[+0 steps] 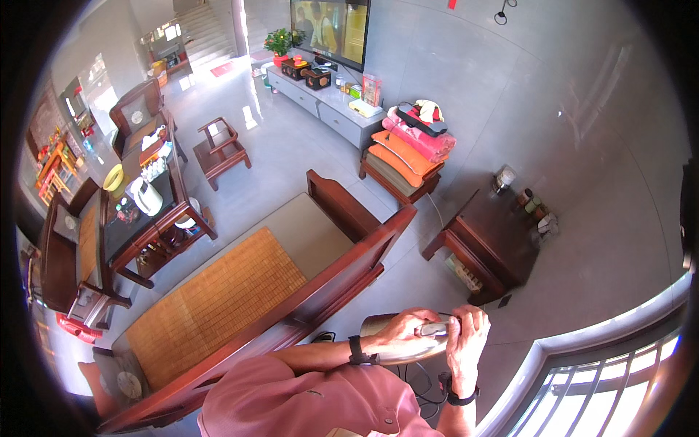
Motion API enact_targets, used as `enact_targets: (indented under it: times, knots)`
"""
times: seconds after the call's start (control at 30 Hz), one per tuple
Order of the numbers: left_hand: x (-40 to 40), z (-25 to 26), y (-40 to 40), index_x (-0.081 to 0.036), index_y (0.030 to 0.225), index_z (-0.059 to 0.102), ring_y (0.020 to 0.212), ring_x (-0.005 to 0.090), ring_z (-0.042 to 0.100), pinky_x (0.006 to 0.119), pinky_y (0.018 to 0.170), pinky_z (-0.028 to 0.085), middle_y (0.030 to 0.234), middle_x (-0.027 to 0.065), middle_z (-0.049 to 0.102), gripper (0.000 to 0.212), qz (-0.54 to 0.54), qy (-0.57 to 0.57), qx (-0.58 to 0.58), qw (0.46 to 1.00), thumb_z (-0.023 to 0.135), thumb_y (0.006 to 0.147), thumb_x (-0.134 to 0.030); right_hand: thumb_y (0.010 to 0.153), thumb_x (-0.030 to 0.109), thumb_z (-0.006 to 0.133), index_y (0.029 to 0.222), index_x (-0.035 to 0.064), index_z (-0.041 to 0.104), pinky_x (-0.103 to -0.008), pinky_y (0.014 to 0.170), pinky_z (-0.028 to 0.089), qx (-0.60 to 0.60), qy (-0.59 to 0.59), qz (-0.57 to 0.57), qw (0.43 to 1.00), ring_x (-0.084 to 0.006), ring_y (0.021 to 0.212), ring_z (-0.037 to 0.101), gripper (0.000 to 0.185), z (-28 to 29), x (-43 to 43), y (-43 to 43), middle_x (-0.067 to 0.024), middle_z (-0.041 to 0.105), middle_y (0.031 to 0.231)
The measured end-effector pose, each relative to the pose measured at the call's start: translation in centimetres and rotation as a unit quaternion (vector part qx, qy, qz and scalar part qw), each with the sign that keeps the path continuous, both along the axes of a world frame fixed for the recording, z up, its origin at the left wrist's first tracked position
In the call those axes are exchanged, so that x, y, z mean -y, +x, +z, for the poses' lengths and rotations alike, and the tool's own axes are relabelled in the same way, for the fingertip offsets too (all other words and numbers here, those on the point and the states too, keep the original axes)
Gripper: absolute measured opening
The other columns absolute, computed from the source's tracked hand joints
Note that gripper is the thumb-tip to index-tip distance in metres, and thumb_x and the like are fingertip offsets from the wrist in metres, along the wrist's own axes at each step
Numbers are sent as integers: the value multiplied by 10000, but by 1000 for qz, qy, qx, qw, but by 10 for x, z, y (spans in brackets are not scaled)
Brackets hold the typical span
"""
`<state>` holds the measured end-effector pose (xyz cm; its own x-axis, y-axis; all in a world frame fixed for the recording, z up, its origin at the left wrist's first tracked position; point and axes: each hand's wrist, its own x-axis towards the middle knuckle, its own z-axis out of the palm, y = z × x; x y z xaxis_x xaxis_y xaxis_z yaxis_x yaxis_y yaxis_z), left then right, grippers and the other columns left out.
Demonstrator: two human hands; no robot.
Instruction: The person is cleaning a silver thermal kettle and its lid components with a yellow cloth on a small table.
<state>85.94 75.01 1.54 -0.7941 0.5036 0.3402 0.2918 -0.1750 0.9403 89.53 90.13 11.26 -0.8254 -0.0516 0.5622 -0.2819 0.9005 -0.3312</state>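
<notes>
Close in front of my chest is a rounded, shiny metallic object (375,323), partly hidden by my hands; its exact kind is not clear. My left hand (407,330) comes in from the left across its top, the fingers curled by a small silvery piece (434,329). On the right, my right hand (468,333) is raised with bent fingers, its thumb against the end of that piece. Both wrists wear black bands. Dark cables (420,382) hang below the object.
A wooden sofa (349,267) with a woven mat (218,300) stands to the left. Ahead on the right is a dark wooden side table (491,246) with jars. A barred window (595,388) lies at the lower right. Folded bedding (404,158) is stacked farther off.
</notes>
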Motion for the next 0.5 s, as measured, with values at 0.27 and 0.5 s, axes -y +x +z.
enact_targets:
  times: [0.27,0.5]
  knots:
    - [5,20,3,35,1082,603,825,90,604,233,632,491,935,61,628,317,22,-19,-15,999,753,827,-78,949,61,548,866,0,628,-382,727,526,-4,-140,-39,989,-272,782,639,131,-13,-10,3,-124,650,881]
    - [7,23,-1,32,1092,619,907,155,637,289,753,526,1017,96,651,332,72,42,-103,991,705,773,11,900,181,526,1108,6,641,-548,1117,294,7,21,60,998,-420,1269,471,295,-14,24,1,-216,581,1248]
